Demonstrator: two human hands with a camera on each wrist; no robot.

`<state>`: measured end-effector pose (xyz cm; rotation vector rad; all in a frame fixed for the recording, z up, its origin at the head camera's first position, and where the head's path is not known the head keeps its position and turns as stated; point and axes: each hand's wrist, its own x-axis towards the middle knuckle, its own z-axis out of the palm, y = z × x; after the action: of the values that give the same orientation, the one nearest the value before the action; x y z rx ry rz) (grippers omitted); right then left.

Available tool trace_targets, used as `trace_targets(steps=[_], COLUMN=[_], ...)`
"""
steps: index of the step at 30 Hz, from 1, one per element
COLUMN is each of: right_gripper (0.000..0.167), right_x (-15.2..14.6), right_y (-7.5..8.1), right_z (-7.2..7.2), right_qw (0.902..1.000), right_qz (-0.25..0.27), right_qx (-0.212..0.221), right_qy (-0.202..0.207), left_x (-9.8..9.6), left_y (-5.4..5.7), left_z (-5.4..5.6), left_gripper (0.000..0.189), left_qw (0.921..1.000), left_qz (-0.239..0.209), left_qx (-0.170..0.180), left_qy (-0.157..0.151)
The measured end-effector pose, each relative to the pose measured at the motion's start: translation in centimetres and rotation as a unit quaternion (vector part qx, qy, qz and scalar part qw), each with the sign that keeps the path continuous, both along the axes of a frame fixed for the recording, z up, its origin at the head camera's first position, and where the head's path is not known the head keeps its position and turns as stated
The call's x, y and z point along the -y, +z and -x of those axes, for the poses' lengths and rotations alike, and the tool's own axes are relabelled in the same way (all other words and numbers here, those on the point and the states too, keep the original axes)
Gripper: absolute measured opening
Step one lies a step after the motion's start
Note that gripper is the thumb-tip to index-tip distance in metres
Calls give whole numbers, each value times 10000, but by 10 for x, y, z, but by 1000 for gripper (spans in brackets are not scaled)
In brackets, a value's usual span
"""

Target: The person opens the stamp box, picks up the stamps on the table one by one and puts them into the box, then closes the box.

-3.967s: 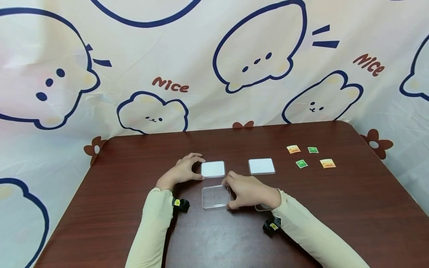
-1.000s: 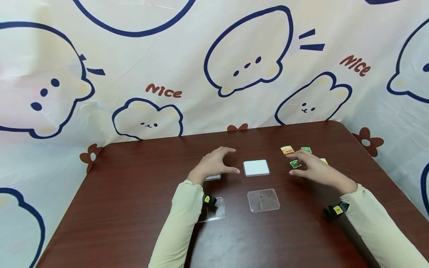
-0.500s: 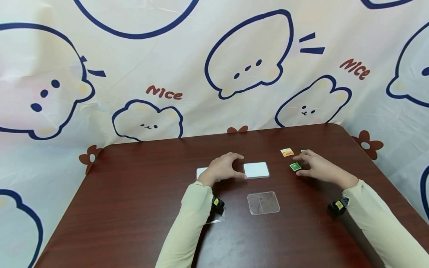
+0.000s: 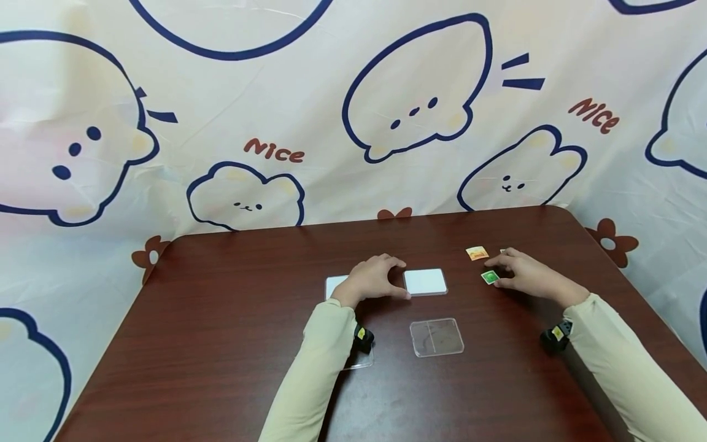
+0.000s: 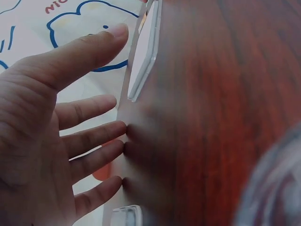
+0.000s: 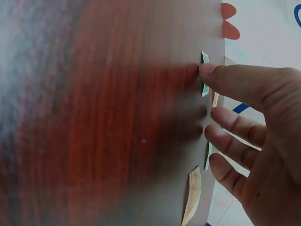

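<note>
My left hand, fingers spread, is at the left edge of a white rectangular card in a clear case. In the left wrist view this white card stands beyond the thumb, and the hand holds nothing. A second white card lies partly behind the left hand. My right hand hovers low at a small green sticker. In the right wrist view, the thumb tip overlaps the green sticker; whether it touches cannot be told. The right fingers are apart.
A flat clear plastic cover lies in front of the cased card. Another clear cover is mostly hidden under the left wrist. An orange sticker lies behind the green one; more stickers are partly hidden by the right hand. Patterned cloth hangs behind the table.
Four seconds ago my right hand held a clear cover beside the left card; it has let go and moved right to the stickers. My left hand has moved right to the other white card.
</note>
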<state>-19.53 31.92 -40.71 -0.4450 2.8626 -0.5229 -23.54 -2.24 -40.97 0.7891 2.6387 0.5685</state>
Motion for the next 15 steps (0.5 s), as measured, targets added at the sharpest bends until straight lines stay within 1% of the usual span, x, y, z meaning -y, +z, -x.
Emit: trace_targets(steps=[7,15], right_gripper=[32,26], right_x=[1,3], right_y=[1,-1], right_z=[0,-1], right_qw=[9998,10000], right_qz=[-72,-50], right_qx=[-122,-34], right_qy=[144,23], left_x=[0,-5], left_y=[-1,-1], left_z=[-1,-3], left_gripper=[69,66], left_qw=[9997,9990], left_qz=[183,375], left_qx=[-135,-252], left_qy=[-86,-31])
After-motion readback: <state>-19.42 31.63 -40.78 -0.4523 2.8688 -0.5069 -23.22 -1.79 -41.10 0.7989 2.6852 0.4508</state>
